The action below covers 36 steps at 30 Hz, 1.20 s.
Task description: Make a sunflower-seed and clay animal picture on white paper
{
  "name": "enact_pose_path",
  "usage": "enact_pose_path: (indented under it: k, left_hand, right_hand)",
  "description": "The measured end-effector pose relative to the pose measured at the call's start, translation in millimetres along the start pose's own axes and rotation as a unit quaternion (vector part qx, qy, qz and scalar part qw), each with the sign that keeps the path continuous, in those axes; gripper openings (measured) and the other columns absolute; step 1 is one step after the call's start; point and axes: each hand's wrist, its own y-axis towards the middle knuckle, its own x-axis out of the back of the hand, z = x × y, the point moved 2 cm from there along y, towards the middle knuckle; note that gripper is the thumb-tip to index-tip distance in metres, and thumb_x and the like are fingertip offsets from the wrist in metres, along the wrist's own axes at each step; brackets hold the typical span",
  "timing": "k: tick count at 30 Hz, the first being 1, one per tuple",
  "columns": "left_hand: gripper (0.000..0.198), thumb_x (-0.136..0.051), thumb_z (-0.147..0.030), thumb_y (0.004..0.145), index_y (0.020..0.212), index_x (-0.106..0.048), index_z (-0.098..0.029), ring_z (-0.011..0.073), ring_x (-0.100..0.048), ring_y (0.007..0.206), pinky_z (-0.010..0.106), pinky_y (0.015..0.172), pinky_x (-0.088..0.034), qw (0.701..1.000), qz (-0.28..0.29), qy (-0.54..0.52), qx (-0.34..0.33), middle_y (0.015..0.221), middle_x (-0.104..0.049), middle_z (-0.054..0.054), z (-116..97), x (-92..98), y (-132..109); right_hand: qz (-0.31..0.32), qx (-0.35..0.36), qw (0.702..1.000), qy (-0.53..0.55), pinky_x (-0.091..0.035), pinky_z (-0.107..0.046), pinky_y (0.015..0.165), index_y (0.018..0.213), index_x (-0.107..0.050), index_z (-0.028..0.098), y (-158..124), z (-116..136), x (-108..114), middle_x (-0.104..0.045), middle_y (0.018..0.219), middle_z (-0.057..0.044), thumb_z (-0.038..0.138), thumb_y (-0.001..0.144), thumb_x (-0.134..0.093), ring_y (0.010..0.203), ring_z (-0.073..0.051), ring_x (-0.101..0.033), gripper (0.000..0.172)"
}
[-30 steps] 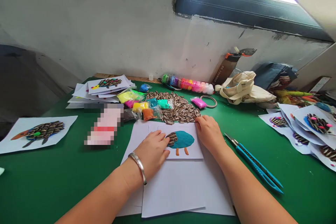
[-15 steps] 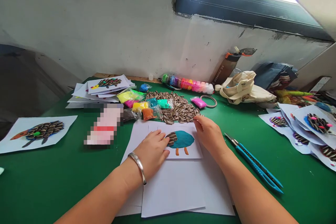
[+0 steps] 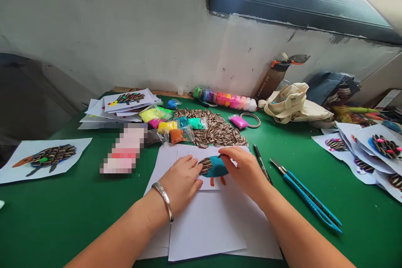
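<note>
My left hand (image 3: 180, 180), a silver bangle on its wrist, lies flat with fingers out on the left part of a white card (image 3: 205, 185). On the card is a blue clay body (image 3: 216, 168) with two orange legs (image 3: 222, 180). Striped sunflower seeds (image 3: 205, 166) cover its left end, beside my left fingertips. My right hand (image 3: 246, 169) is closed in a pinch on a single sunflower seed (image 3: 221, 155), just over the body's upper right part. White sheets (image 3: 207, 226) lie under the card. Beyond them spreads a heap of loose seeds (image 3: 216, 127).
Bagged clay, including an orange packet (image 3: 177, 135), lies left of the heap. Blue tweezers (image 3: 309, 197) and a black pen (image 3: 262, 162) rest at right. Finished seed pictures (image 3: 52, 157) lie on both sides. A bottle (image 3: 271, 77) and cloth bag (image 3: 295, 102) stand behind.
My right hand has moved left and nearer, from the edge of the seed heap to over the blue body, with a seed in its fingers. The pen has come into sight. My left hand stays put.
</note>
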Motion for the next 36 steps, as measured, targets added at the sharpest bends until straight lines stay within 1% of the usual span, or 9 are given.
enact_pose_path:
  k: [4, 6, 10, 15, 22, 24, 30, 36]
  left_hand:
    - [0.023, -0.054, -0.016, 0.085, 0.106, -0.064, -0.013, 0.0298, -0.053, 0.113, 0.046, 0.101, -0.043, 1.0, 0.001, -0.002, 0.0, 0.113, -0.063, 0.013, 0, 0.2, 1]
    - [0.024, -0.054, -0.016, 0.085, 0.106, -0.063, -0.013, 0.0294, -0.053, 0.113, 0.046, 0.1, -0.043, 1.0, 0.003, -0.006, 0.0, 0.113, -0.063, 0.013, 0, 1.0, 1]
    - [0.025, -0.055, -0.015, 0.084, 0.107, -0.062, -0.012, 0.0291, -0.053, 0.113, 0.045, 0.101, -0.043, 1.0, 0.004, -0.013, 0.001, 0.112, -0.064, 0.012, 0, 2.9, 0]
    - [0.022, -0.052, -0.016, 0.086, 0.105, -0.062, -0.014, 0.0266, -0.055, 0.109, 0.043, 0.097, -0.046, 0.999, -0.02, -0.021, -0.013, 0.11, -0.064, 0.011, 1, 4.9, -1]
    - [0.019, -0.05, -0.017, 0.088, 0.095, -0.067, -0.017, 0.0271, -0.056, 0.107, 0.044, 0.096, -0.048, 0.999, -0.042, -0.011, -0.022, 0.107, -0.066, 0.01, -2, 7.7, -4]
    - [0.02, -0.049, -0.017, 0.088, 0.093, -0.068, -0.017, 0.0268, -0.057, 0.106, 0.044, 0.095, -0.048, 0.999, -0.038, -0.013, -0.019, 0.106, -0.066, 0.01, -3, 7.4, -3]
    - [0.022, -0.048, -0.017, 0.089, 0.098, -0.069, -0.017, 0.0274, -0.056, 0.107, 0.046, 0.096, -0.048, 1.0, -0.007, -0.022, -0.011, 0.102, -0.068, 0.008, -2, 3.2, -3]
    - [0.023, -0.047, -0.017, 0.09, 0.099, -0.069, -0.015, 0.0278, -0.055, 0.11, 0.046, 0.1, -0.045, 1.0, -0.003, -0.021, -0.011, 0.103, -0.068, 0.009, -1, 1.2, -5]
  right_hand:
    - [0.062, 0.028, 0.998, -0.008, -0.044, -0.027, 0.069, 0.091, -0.065, 0.021, -5, 13, -4, -0.063, 0.078, -0.002, 0.013, 0.089, -0.049, 0.075, -0.016, -0.057, 0.019]
    - [0.084, 0.048, 0.995, -0.004, -0.043, -0.027, 0.068, 0.089, -0.066, 0.021, -6, 17, -6, -0.061, 0.077, -0.002, 0.014, 0.09, -0.049, 0.075, -0.015, -0.056, 0.018]
    - [0.094, 0.07, 0.993, -0.009, -0.042, -0.027, 0.071, 0.087, -0.067, 0.022, -8, 21, -8, -0.062, 0.081, -0.002, 0.012, 0.089, -0.053, 0.079, -0.016, -0.054, 0.018]
    - [0.113, 0.074, 0.991, -0.004, -0.041, -0.027, 0.072, 0.088, -0.068, 0.023, -10, 20, -10, -0.063, 0.077, -0.002, 0.007, 0.088, -0.051, 0.08, -0.016, -0.054, 0.024]
    - [0.114, 0.068, 0.991, -0.02, -0.039, -0.027, 0.068, 0.078, -0.068, 0.022, -9, 14, -14, -0.062, 0.078, -0.002, 0.007, 0.086, -0.052, 0.077, -0.016, -0.053, 0.024]
    - [0.115, 0.065, 0.991, -0.032, -0.039, -0.027, 0.068, 0.077, -0.069, 0.022, -9, 13, -15, -0.061, 0.078, -0.002, 0.006, 0.084, -0.053, 0.078, -0.016, -0.052, 0.023]
    - [0.117, 0.058, 0.99, -0.044, -0.037, -0.026, 0.067, 0.075, -0.067, 0.021, -9, 15, -15, -0.059, 0.077, -0.002, 0.003, 0.082, -0.053, 0.076, -0.015, -0.051, 0.024]
    - [0.105, 0.043, 0.993, -0.031, -0.037, -0.026, 0.068, 0.071, -0.063, 0.018, -9, 16, -18, -0.058, 0.077, -0.002, 0.005, 0.084, -0.052, 0.078, -0.016, -0.051, 0.022]
